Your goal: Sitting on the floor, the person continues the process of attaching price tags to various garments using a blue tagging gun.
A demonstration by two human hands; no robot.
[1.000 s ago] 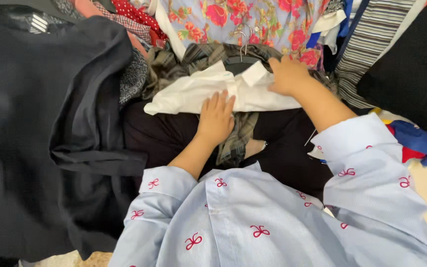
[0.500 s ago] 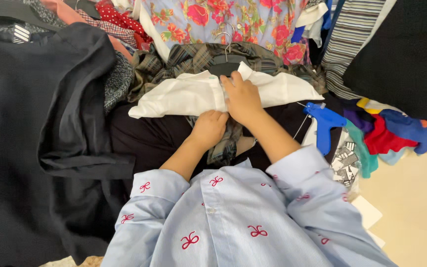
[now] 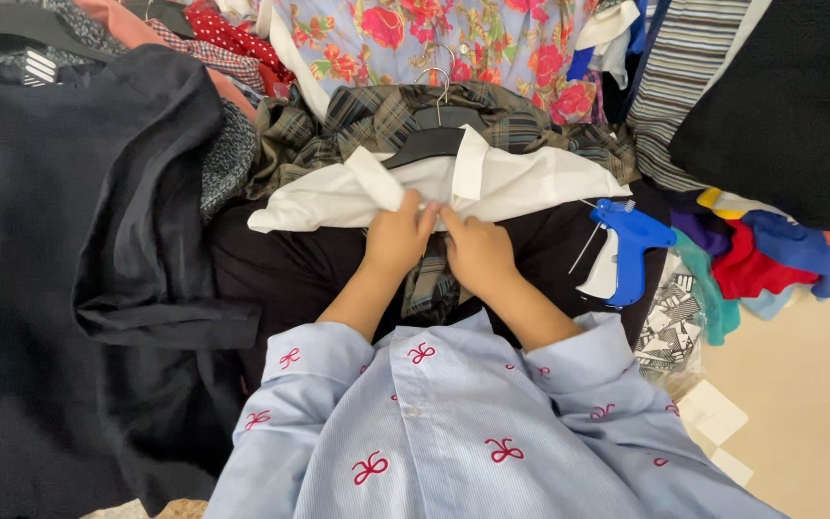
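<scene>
Clothes heap (image 3: 98, 288): both hands (image 3: 398, 235) (image 3: 477, 252) on white collar (image 3: 473, 178) (hangered).

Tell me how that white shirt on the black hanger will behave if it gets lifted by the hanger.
The white shirt will probably hang limp: its sleeves already lie flat and creased over the pile. It looks like thin cloth, so likely light. It may slide off the black hanger, since its collar sits loosely over it. Both hands, left hand and right hand, pinch its front edge.
</scene>
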